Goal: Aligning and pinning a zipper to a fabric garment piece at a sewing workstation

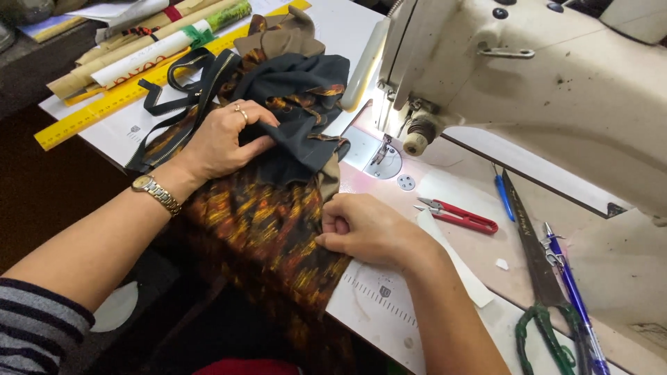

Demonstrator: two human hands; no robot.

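A bundle of fabric, dark grey on top and orange-and-black patterned below, lies on the sewing table left of the needle. My left hand, with a ring and a gold wristwatch, presses and gathers the grey cloth. My right hand pinches the patterned fabric's right edge near the table front. A black zipper trails from the bundle to the left. The cream sewing machine stands at the right, its presser foot just right of the cloth.
Red thread snips, a blue pen, large scissors with green-wrapped handles and a second blue pen lie on the machine bed at right. A yellow ruler and rolled papers sit at the back left.
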